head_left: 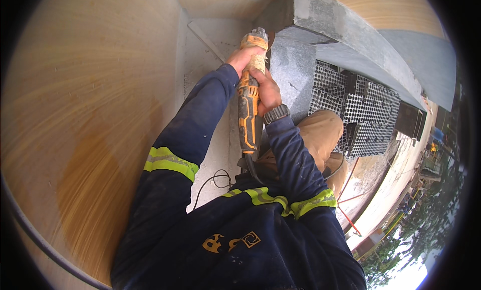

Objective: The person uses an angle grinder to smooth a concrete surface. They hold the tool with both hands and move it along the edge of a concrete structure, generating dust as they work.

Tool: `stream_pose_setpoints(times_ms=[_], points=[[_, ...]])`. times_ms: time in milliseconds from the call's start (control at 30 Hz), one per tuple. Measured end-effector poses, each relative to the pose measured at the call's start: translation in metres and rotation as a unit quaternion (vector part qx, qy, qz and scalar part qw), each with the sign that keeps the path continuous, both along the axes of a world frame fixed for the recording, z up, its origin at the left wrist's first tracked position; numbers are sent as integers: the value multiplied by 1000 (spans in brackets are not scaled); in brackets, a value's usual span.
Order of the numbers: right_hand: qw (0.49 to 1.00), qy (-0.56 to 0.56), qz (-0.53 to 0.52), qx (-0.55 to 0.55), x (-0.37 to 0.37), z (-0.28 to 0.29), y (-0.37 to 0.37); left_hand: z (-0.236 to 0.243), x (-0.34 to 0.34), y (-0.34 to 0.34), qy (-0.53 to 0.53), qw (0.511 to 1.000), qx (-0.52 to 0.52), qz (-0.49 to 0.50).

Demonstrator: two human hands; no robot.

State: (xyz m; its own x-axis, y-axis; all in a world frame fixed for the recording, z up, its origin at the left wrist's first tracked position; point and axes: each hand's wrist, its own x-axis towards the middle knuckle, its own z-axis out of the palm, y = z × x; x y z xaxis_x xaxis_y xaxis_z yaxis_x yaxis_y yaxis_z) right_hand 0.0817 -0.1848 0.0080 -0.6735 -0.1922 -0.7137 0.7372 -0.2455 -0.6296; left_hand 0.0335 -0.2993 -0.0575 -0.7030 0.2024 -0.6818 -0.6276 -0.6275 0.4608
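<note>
An orange and black angle grinder (pixel 248 114) is gripped in both my hands, its head pointing up and away from me. My left hand (pixel 244 58) wraps around it just behind the head, where pale tape is wound. Lower on the body, my right hand (pixel 269 92) is closed around its right side, with a dark watch on the wrist. A thin brownish disc (pixel 271 41) shows edge-on at the head's right, close to a grey stone block (pixel 292 72); whether they touch I cannot tell. The power cord (pixel 253 170) leaves the rear end toward my body.
A tan-streaked stone wall (pixel 90 104) rises close on my left. At right, black perforated plastic panels (pixel 371 109) stand beneath a long grey stone ledge (pixel 345 22). A loose cable (pixel 203 182) curls by my left elbow. Thin red rods (pixel 348 202) lie lower right.
</note>
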Motion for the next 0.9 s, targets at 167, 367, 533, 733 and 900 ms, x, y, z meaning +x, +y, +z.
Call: stream_pose_setpoints(times_ms=[167,367,533,733,900], points=[[1000,-6,4,-9,0,-4,2,-2,0,1,-5,1000,-12,-4],[1000,0,3,-3,0,-1,3,6,1,2,-11,1000,-8,-5],[1000,5,5,-8,-1,-2,3,-1,0,1,5,1000,-1,-4],[1000,11,-1,9,1,13,1,6,0,2,1,1000,0,-7],[1000,2,13,-26,-1,5,10,9,0,4,4,1000,5,-3]])
